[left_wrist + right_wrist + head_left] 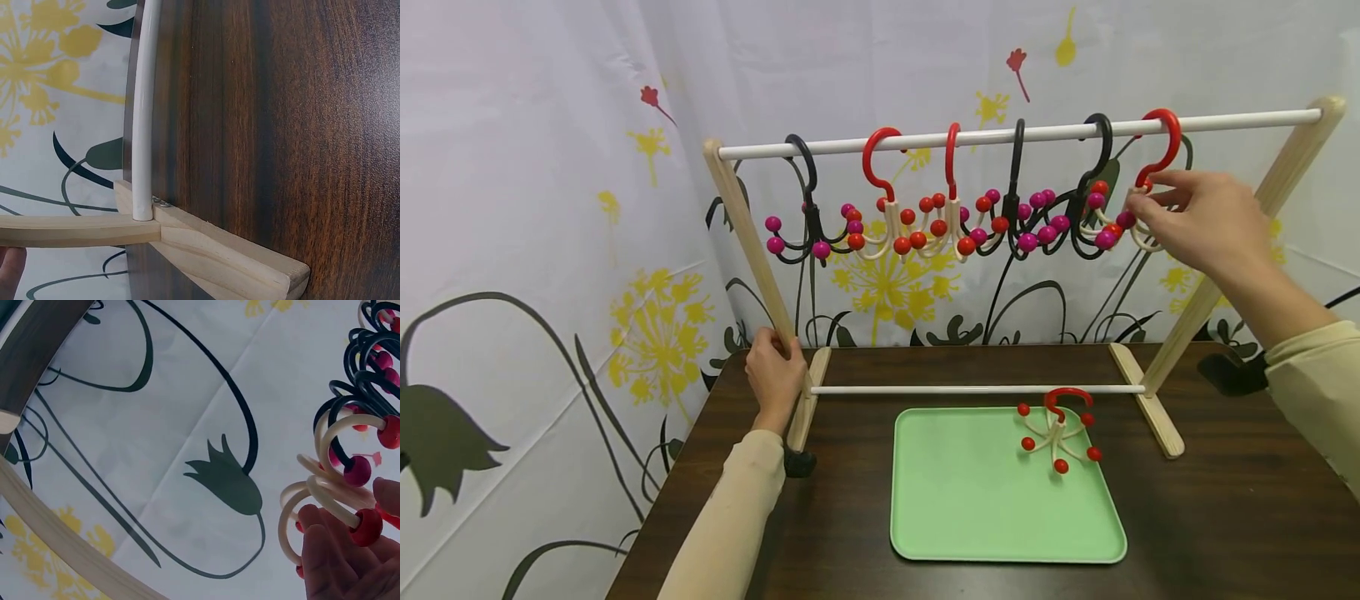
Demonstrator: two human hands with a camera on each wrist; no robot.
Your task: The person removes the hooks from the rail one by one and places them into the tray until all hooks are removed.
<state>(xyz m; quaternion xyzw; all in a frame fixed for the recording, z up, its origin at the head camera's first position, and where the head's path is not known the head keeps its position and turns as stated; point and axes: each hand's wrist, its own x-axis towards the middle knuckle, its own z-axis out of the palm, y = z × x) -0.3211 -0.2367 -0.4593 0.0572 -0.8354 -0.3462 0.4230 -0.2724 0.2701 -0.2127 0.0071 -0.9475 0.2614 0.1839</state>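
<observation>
A dark wood surface [1225,517] carries a green tray [970,492] with one red-hooked hanger [1060,429] lying in it. Behind, the left hand [775,375] has its grip clenched round the rack's wooden leg [752,242]. Farthest, the right hand [1202,221] pinches the red hanger [1157,150] on the white rail [925,142].
</observation>
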